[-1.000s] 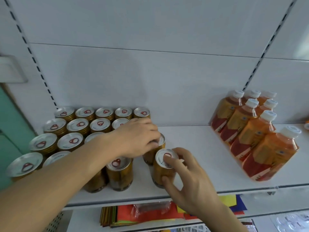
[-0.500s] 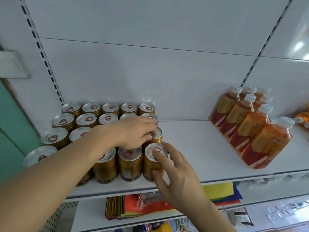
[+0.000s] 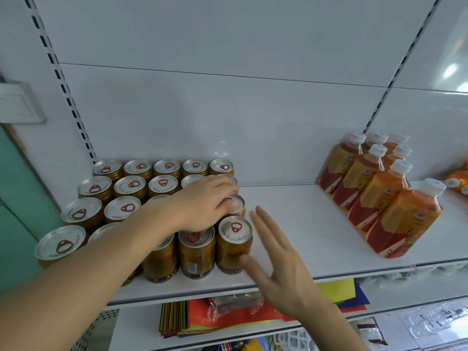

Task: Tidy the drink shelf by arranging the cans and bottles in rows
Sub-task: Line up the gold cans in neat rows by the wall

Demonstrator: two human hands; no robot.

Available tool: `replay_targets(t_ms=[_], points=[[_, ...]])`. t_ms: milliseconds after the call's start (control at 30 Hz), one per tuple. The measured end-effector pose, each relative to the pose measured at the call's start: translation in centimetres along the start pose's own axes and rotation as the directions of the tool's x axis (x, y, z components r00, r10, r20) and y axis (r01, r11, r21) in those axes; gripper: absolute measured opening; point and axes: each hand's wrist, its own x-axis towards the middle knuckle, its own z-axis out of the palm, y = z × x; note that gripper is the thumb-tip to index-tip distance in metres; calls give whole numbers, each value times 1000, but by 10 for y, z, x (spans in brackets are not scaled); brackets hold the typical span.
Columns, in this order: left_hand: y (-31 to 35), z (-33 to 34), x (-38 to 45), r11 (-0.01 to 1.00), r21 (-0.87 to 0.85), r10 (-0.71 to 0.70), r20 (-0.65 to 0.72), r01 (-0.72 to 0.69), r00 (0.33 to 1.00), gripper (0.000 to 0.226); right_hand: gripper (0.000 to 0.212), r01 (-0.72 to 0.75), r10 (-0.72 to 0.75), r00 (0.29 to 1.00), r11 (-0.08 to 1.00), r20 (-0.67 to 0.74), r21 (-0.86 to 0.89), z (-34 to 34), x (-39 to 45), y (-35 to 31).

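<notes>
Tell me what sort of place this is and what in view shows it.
Most likely a small shop or a stockroom. A white slotted-upright display shelf carries many identical gold cans in rows and matching orange drink bottles, with packaged goods on the shelf below.

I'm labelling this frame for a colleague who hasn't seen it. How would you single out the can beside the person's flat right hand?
Start at the white shelf, where a block of gold cans fills the left end. Take the front row and go to its right end: that gold can is the one. No can stands to its right, only bare shelf, and the open right hand lies flat beside it.
</notes>
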Motion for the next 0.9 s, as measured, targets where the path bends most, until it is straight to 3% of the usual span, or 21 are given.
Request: replay_targets(t_ms=[100, 167, 300, 533, 667, 767, 900], points=[[6, 4, -4, 997, 58, -63, 84, 58, 995, 95, 86, -137, 129, 980, 989, 153, 47, -18, 5, 28], [8, 8, -6, 987, 148, -94, 166, 70, 982, 111, 96, -113, 113, 960, 993, 257, -12, -23, 16, 42], [9, 10, -5, 975, 201, -136, 216, 92, 967, 106, 99, -8, 19, 937, 999, 350, -33, -19, 37, 54], [12, 6, -5, 969, 219, -173, 278, 113, 945, 98, 94, 33, -55, 928, 997, 369, 66, -10, 46, 62], [12, 5, -3, 979, 128, -183, 200, 159, 963, 100, 113, 8, -19, 925, 1000, 380, 28, -29, 64, 78], [11, 7, 0, 964, 152, -242, 168, 218, 956, 104, 130, -17, 27, 894, 1000, 447, -26, -39, 90, 85], [8, 11, 4, 950, 214, -273, 210, 228, 939, 106, 132, 75, -50, 853, 997, 520, -27, -33, 111, 79]])
